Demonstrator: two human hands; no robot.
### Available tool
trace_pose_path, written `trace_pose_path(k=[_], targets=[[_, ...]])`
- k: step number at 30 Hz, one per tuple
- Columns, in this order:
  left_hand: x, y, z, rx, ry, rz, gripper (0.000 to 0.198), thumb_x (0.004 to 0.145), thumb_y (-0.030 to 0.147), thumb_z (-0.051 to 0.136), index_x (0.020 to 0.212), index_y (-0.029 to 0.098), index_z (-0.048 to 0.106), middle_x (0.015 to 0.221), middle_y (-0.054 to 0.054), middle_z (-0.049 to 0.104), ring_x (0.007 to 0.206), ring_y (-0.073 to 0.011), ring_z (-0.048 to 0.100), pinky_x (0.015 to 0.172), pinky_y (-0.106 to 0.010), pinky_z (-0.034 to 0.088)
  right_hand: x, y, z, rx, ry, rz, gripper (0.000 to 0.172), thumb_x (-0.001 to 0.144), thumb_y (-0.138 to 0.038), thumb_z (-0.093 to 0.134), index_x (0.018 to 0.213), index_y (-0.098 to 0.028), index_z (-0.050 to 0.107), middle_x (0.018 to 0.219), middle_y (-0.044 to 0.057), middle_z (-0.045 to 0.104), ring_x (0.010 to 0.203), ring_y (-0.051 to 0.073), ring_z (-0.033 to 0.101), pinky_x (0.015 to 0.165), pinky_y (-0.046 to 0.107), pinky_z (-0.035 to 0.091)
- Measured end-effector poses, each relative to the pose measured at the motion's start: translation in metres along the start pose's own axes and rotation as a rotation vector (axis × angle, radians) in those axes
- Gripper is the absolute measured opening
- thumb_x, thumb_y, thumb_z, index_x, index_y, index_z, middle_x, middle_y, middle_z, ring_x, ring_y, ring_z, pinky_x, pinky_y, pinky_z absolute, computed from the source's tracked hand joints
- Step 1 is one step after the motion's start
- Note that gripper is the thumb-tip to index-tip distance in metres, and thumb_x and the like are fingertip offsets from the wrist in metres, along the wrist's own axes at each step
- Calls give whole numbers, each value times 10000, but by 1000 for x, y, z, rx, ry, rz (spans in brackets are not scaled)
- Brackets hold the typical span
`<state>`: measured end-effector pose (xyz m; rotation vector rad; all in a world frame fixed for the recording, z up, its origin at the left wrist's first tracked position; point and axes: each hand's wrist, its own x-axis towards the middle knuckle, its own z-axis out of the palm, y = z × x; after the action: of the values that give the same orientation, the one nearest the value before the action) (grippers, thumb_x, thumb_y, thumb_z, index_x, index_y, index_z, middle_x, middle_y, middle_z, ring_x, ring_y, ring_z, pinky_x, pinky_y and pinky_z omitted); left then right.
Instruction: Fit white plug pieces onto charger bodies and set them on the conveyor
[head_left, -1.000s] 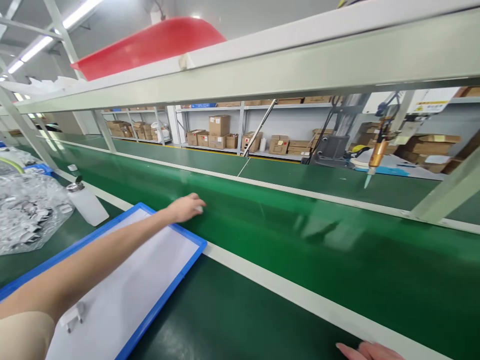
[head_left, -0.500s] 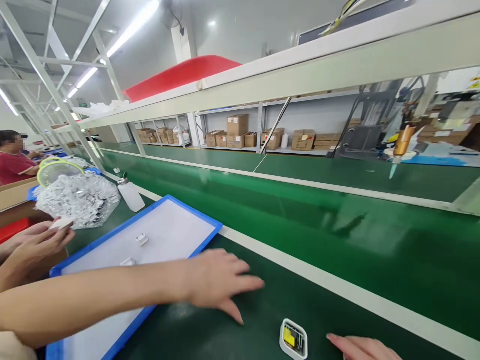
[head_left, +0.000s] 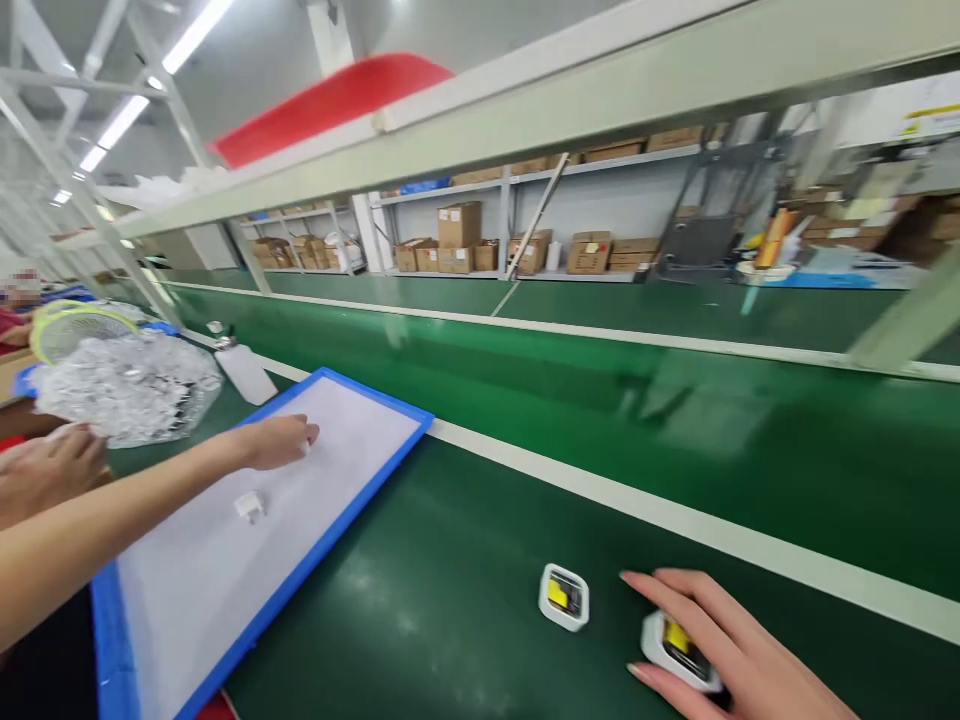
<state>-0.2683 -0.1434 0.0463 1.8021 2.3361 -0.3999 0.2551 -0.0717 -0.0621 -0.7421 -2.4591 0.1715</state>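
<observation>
Head view: over the tray (head_left: 360, 425), a white piece (head_left: 306, 449) was pinched by the left hand (head_left: 281, 442); 1 case (head_left: 658, 642) was framed by the right hand (head_left: 750, 650), its grip unclear, near a 2nd case (head_left: 564, 597) on the counter (head_left: 420, 560).

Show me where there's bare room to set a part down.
Bare: the tabletop between the blue-rimmed tray and the lone white case; also the green surface beyond the near white strip. Crowded: around the right hand and second case, and left of the tray, with the bottle and bagged parts.
</observation>
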Motion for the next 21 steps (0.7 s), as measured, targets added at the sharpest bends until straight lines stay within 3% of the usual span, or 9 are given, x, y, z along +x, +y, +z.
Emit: trace_pose_path(k=[4,8,11,13,16,19,21], targets=[[16,69,-23,-37,49,290,256,935,331,438,1052,199,622,1084,-106,618,923,-260,655,887,-375,504,0,-5,-16,8,-77,132,447,1014,-515,569,1389,-273,542,1221,88,604,1003,222,667,771,269,591],[8,184,-40,-330,134,662,316,961,411,546,1230,250,584,1168,-46,657,999,-221,655,877,-303,497,-6,-5,-21,140,-32,281,513,1006,-462,585,1453,-272,422,1220,99,568,993,228,627,801,330,585],[-3,273,-34,-634,45,852,374,907,335,678,1252,232,576,1090,-24,714,965,-203,675,831,-288,504,-9,-5,-24,200,111,251,489,1014,-358,566,1463,-277,390,1191,100,527,927,208,590,798,342,559],[-8,318,-26,-796,-84,909,459,880,308,714,1294,221,536,1044,-20,728,917,-193,687,784,-281,511,-10,-6,-26,220,160,192,471,1006,-299,584,1447,-292,417,1197,99,505,957,214,580,816,344,544],[-12,352,-18,-906,-237,914,607,884,356,695,1412,221,428,1002,-36,728,888,-212,699,724,-294,517,-9,-5,-28,271,191,153,367,1020,-219,549,1372,-311,499,1153,83,514,984,211,593,820,329,538],[-13,351,-15,-891,-260,929,732,903,456,664,1507,240,314,1069,-68,706,948,-231,691,760,-323,524,-9,-2,-29,345,235,215,258,1038,-245,526,1287,-297,568,1079,68,572,910,204,615,761,313,530],[-10,342,-13,-845,-226,949,753,858,522,715,1474,255,372,1158,-77,667,1015,-238,663,808,-335,523,-10,1,-29,415,251,336,233,1033,-332,556,1253,-270,599,1051,69,618,866,212,625,724,310,525]])
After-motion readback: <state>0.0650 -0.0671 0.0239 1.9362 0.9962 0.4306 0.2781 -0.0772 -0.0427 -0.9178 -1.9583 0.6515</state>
